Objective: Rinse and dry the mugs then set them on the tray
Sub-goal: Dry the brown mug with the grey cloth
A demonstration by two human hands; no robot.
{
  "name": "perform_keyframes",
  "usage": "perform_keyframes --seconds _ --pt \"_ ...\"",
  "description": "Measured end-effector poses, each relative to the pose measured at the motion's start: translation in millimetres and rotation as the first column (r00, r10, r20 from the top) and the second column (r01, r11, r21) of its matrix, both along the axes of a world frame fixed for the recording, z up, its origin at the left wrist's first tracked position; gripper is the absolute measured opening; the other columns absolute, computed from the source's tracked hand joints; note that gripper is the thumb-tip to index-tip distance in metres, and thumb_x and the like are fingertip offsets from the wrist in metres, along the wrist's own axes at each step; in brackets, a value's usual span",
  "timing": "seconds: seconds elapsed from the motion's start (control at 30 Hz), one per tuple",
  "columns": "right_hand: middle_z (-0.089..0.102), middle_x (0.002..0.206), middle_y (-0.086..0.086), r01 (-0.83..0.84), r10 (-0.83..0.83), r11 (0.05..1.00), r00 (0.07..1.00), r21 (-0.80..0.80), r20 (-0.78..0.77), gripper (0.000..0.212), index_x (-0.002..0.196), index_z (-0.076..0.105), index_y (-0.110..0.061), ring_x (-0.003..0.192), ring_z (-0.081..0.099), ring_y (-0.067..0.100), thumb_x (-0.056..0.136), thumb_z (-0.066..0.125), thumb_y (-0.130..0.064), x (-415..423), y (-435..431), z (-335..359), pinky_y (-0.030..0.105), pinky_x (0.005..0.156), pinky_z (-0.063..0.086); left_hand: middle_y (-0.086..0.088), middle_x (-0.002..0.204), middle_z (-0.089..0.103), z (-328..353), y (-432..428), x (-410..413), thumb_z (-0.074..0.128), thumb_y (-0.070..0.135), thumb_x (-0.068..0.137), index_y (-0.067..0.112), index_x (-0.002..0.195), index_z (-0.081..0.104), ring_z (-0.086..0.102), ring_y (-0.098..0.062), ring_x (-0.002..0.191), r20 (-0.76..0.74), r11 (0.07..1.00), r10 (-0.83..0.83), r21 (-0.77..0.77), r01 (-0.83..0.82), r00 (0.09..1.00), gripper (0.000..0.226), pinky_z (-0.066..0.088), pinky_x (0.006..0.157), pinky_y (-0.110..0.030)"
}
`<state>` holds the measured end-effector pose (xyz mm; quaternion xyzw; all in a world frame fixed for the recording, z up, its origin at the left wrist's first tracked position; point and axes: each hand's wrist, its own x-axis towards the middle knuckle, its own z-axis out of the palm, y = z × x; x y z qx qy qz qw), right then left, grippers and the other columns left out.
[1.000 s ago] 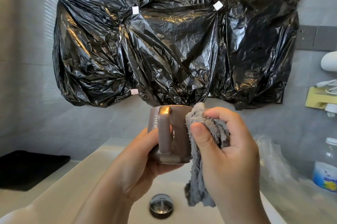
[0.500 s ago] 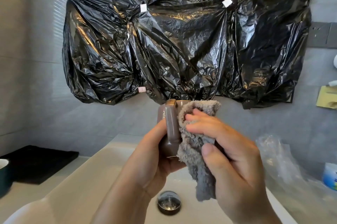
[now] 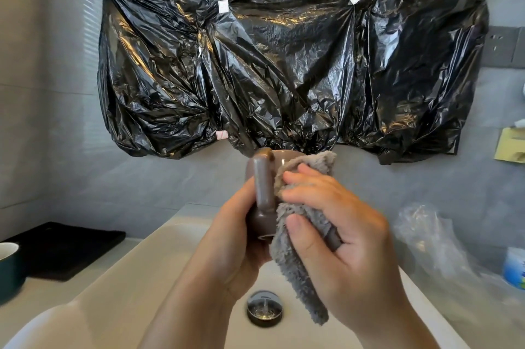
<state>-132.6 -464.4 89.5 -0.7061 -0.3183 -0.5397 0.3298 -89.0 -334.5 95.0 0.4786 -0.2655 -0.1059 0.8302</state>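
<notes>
Centre, over the sink (image 3: 136, 280): left hand (image 3: 235, 240) grips the brown mug (image 3: 262, 195), right hand (image 3: 341, 249) pinches the grey cloth (image 3: 298, 277) against it. Drying's under way, I'd say. Nine o'clock: a green mug (image 3: 8, 266) waits, and beyond it the black tray (image 3: 65, 249) shows no mug yet.

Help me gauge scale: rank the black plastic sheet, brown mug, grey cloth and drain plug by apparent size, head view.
1. black plastic sheet
2. grey cloth and brown mug: unsure, mug mostly covered
3. drain plug
</notes>
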Motion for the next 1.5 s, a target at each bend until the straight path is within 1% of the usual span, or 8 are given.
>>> perform_keyframes --seconds 0.07,0.23,0.43,0.67,0.83,1.1,1.3,1.5 --pt "0.069 0.124 0.0 -0.02 0.02 1.0 1.0 0.0 0.01 0.024 0.107 0.073 -0.01 0.129 0.057 0.011 0.09 0.059 -0.018 1 3 -2 0.039 0.108 0.046 -0.015 0.108 0.072 0 2 2 0.069 0.049 0.075 0.017 0.112 0.077 0.064 -0.035 0.117 -0.023 0.999 0.038 -0.018 -0.039 0.999 0.05 0.04 0.112 -0.053" --pt "0.061 0.135 -0.01 0.079 -0.076 0.993 0.996 0.089 -0.036 0.035 0.127 0.064 -0.019 0.133 0.05 0.0 0.096 0.049 -0.025 4 -3 -2 0.021 0.111 0.039 -0.002 0.084 0.072 -1 4 1 0.066 0.043 0.074 0.021 0.105 0.074 0.067 -0.013 0.073 0.126 0.99 0.065 0.116 -0.08 0.99 0.039 0.057 0.063 -0.027" --pt "0.06 0.135 -0.016 0.131 -0.094 0.958 0.984 0.255 -0.153 0.042 0.13 0.05 -0.04 0.127 0.052 -0.005 0.088 0.049 -0.047 2 4 -3 0.013 0.103 0.041 -0.001 0.089 0.074 -3 1 2 0.071 0.049 0.068 0.022 0.116 0.069 0.07 -0.015 0.077 0.244 0.981 0.068 0.162 -0.109 0.967 0.055 0.057 0.065 -0.028" --pt "0.071 0.084 -0.028 0.101 0.126 0.73 0.952 0.676 -0.279 0.027 0.091 0.067 -0.035 0.08 0.065 -0.01 0.075 0.057 -0.054 2 -11 11 0.005 0.066 0.045 0.007 0.108 0.066 -11 -22 -9 0.039 0.086 0.064 0.048 0.109 0.045 0.068 -0.011 0.094 0.491 0.793 0.46 0.147 -0.591 0.74 0.059 0.054 0.082 -0.039" --pt "0.065 0.095 -0.035 0.137 0.007 0.796 0.972 0.59 -0.234 0.027 0.102 0.059 -0.041 0.084 0.062 -0.015 0.079 0.057 -0.056 -5 -1 8 0.0 0.067 0.041 0.024 0.103 0.07 -6 -20 -16 0.067 0.087 0.04 0.042 0.115 0.049 0.07 0.0 0.092 0.532 0.838 0.365 0.169 -0.518 0.764 0.089 0.055 0.079 -0.029" --pt "0.061 0.097 -0.041 0.133 -0.092 0.823 0.991 0.553 -0.101 0.037 0.115 0.052 -0.037 0.092 0.057 -0.02 0.083 0.048 -0.057 -8 -4 9 -0.003 0.074 0.038 -0.015 0.128 0.066 -8 -14 -11 0.07 0.067 0.073 0.014 0.138 0.051 0.063 -0.034 0.121 0.507 0.956 0.236 0.031 -0.291 0.829 0.087 0.051 0.1 -0.056" --pt "0.061 0.11 -0.019 0.167 -0.114 0.906 0.981 0.389 -0.156 0.041 0.126 0.043 -0.039 0.1 0.058 -0.007 0.087 0.047 -0.052 -5 1 3 0.002 0.081 0.039 0.024 0.138 0.059 -8 -6 -7 0.062 0.094 0.048 0.044 0.152 0.029 0.053 0.003 0.13 0.552 0.923 0.261 0.097 -0.372 0.792 0.12 0.047 0.102 -0.022" --pt "0.063 0.114 -0.005 0.255 -0.224 0.871 0.967 0.42 -0.123 0.043 0.125 0.041 -0.043 0.098 0.059 0.007 0.086 0.045 -0.06 -6 -3 3 0.009 0.08 0.042 0.028 0.139 0.056 -9 -10 -12 0.068 0.075 0.06 0.055 0.151 0.024 0.049 0.009 0.13 0.691 0.861 0.233 0.18 -0.475 0.684 0.103 0.042 0.109 -0.03"
